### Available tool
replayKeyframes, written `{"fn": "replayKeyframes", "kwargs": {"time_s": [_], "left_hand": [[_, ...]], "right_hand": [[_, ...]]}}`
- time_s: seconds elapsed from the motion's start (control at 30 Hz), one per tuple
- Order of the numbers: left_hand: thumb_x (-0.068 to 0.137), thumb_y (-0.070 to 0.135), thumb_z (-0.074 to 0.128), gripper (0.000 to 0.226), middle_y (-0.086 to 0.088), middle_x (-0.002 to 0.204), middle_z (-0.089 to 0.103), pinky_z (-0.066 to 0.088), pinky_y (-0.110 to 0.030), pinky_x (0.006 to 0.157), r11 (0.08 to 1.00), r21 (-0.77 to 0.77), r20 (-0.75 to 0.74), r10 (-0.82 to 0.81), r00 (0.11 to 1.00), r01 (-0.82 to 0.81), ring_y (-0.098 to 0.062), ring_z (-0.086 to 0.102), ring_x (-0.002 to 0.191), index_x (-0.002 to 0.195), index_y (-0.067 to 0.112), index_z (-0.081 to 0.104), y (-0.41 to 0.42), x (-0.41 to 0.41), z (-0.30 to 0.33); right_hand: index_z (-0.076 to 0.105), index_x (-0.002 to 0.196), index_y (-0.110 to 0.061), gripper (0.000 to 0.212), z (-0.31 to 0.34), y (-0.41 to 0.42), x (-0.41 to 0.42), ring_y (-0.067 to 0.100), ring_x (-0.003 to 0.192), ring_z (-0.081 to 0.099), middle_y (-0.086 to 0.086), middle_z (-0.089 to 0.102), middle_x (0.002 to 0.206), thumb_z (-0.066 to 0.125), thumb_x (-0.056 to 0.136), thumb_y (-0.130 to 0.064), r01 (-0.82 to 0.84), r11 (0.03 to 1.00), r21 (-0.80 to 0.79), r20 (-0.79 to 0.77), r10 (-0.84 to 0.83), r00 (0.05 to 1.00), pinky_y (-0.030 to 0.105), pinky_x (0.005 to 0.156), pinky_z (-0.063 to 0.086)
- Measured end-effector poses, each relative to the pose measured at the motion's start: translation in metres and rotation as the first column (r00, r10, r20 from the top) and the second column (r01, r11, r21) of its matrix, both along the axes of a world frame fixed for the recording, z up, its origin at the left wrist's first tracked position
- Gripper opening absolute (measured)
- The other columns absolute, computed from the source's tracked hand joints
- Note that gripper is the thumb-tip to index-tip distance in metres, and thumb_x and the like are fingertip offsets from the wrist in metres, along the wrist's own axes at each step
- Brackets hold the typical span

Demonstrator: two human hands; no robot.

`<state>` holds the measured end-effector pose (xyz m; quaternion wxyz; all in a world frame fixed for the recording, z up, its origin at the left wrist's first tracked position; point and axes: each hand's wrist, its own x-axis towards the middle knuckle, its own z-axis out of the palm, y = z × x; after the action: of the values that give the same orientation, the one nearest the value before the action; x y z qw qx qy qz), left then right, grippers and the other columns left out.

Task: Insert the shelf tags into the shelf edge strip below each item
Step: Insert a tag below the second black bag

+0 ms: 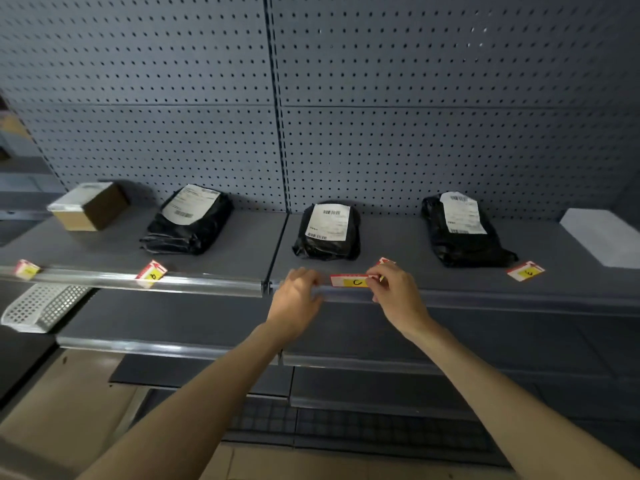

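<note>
A red, white and yellow shelf tag (351,280) marked "C" lies along the clear edge strip (207,284) of the upper shelf, below the middle black parcel (327,232). My right hand (394,294) pinches the tag's right end. My left hand (298,299) touches the strip at the tag's left end, fingers curled. Three more tags rest on the shelf front: a far-left tag (26,269), a second tag (151,273) below the left black parcel (190,220), and a right tag (525,270) near the right black parcel (464,230).
A cardboard box (90,206) stands at the shelf's left and a white flat package (604,235) at its right. A white perforated basket (41,306) sits on the lower shelf, left. Grey pegboard (346,98) backs the shelves, and more shelves run below.
</note>
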<state>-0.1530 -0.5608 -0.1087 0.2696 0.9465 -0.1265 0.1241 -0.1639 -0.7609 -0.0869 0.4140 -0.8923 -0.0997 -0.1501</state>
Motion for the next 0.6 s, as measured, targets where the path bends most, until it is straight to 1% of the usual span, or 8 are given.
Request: {"fn": "replayKeyframes", "kwargs": {"time_s": [0.07, 0.13, 0.2, 0.27, 0.33, 0.43, 0.5, 0.6], "left_hand": [[0.079, 0.008, 0.063, 0.028, -0.008, 0.108, 0.061, 0.047, -0.043, 0.086, 0.991, 0.13, 0.012, 0.011, 1.0, -0.012, -0.029, 0.052, 0.105, 0.107, 0.011, 0.063, 0.009, 0.006, -0.001], [0.083, 0.01, 0.061, 0.033, -0.007, 0.118, 0.057, 0.046, -0.042, 0.09, 0.973, 0.229, 0.01, 0.015, 1.0, -0.017, -0.029, 0.049, 0.11, 0.116, 0.012, 0.06, 0.013, 0.011, -0.006], [0.085, 0.011, 0.057, 0.032, -0.007, 0.124, 0.054, 0.044, -0.04, 0.091, 0.955, 0.297, 0.039, 0.005, 0.999, -0.016, -0.029, 0.048, 0.112, 0.117, 0.012, 0.059, 0.015, 0.013, -0.014], [0.085, 0.013, 0.056, 0.029, -0.008, 0.12, 0.053, 0.045, -0.04, 0.088, 0.946, 0.323, 0.101, 0.0, 0.995, -0.033, -0.029, 0.049, 0.108, 0.113, 0.012, 0.062, 0.016, 0.013, -0.021], [0.084, 0.014, 0.057, 0.031, -0.009, 0.115, 0.053, 0.045, -0.04, 0.085, 0.942, 0.332, 0.127, 0.007, 0.992, -0.049, -0.029, 0.049, 0.103, 0.114, 0.013, 0.062, 0.017, 0.01, -0.027], [0.082, 0.014, 0.059, 0.037, -0.009, 0.115, 0.053, 0.045, -0.041, 0.086, 0.941, 0.335, 0.132, -0.009, 0.991, -0.037, -0.029, 0.05, 0.1, 0.118, 0.015, 0.059, 0.023, 0.005, -0.033], [0.082, 0.015, 0.059, 0.033, -0.008, 0.116, 0.053, 0.045, -0.041, 0.088, 0.944, 0.329, 0.12, -0.02, 0.993, -0.021, -0.029, 0.05, 0.101, 0.115, 0.015, 0.06, 0.028, 0.005, -0.035], [0.083, 0.014, 0.056, 0.032, -0.006, 0.117, 0.056, 0.046, -0.04, 0.088, 0.949, 0.316, 0.117, -0.027, 0.993, -0.012, -0.027, 0.052, 0.101, 0.114, 0.014, 0.061, 0.033, 0.003, -0.035]], "right_hand": [[0.068, 0.091, -0.002, 0.01, 0.007, 0.005, 0.01, 0.019, 0.068, 0.057, 0.004, 0.057, 0.086, 0.058, 0.091, 0.0, 0.013, 1.0, -0.007, 0.013, -0.013, 1.0, 0.029, 0.065, 0.044], [0.068, 0.092, -0.002, 0.011, 0.007, 0.011, 0.019, 0.017, 0.067, 0.054, 0.004, 0.056, 0.087, 0.057, 0.092, -0.001, 0.02, 1.0, -0.018, 0.003, -0.02, 1.0, 0.027, 0.065, 0.042], [0.067, 0.091, -0.002, 0.011, 0.003, 0.018, 0.026, 0.017, 0.067, 0.054, 0.004, 0.055, 0.087, 0.057, 0.091, -0.001, 0.007, 0.999, -0.036, 0.008, -0.007, 1.0, 0.029, 0.066, 0.043], [0.067, 0.091, -0.002, 0.011, -0.003, 0.025, 0.032, 0.019, 0.071, 0.056, 0.006, 0.055, 0.088, 0.056, 0.092, -0.002, -0.01, 0.998, -0.061, 0.008, 0.011, 1.0, 0.035, 0.067, 0.049], [0.067, 0.091, -0.003, 0.011, -0.011, 0.031, 0.034, 0.02, 0.073, 0.058, 0.006, 0.057, 0.089, 0.056, 0.092, -0.004, -0.024, 0.997, -0.074, -0.011, 0.023, 1.0, 0.039, 0.068, 0.053], [0.067, 0.089, -0.006, 0.012, -0.018, 0.039, 0.034, 0.016, 0.068, 0.056, 0.004, 0.056, 0.087, 0.055, 0.093, -0.005, -0.05, 0.992, -0.114, -0.026, 0.047, 0.999, 0.036, 0.067, 0.05], [0.066, 0.089, -0.006, 0.012, -0.019, 0.043, 0.035, 0.015, 0.072, 0.054, 0.003, 0.055, 0.087, 0.055, 0.094, -0.006, -0.054, 0.987, -0.151, -0.031, 0.05, 0.998, 0.032, 0.069, 0.047], [0.066, 0.091, -0.005, 0.013, -0.018, 0.047, 0.038, 0.016, 0.077, 0.055, 0.004, 0.055, 0.089, 0.054, 0.094, -0.007, -0.045, 0.982, -0.184, -0.031, 0.04, 0.999, 0.031, 0.069, 0.046]]}}
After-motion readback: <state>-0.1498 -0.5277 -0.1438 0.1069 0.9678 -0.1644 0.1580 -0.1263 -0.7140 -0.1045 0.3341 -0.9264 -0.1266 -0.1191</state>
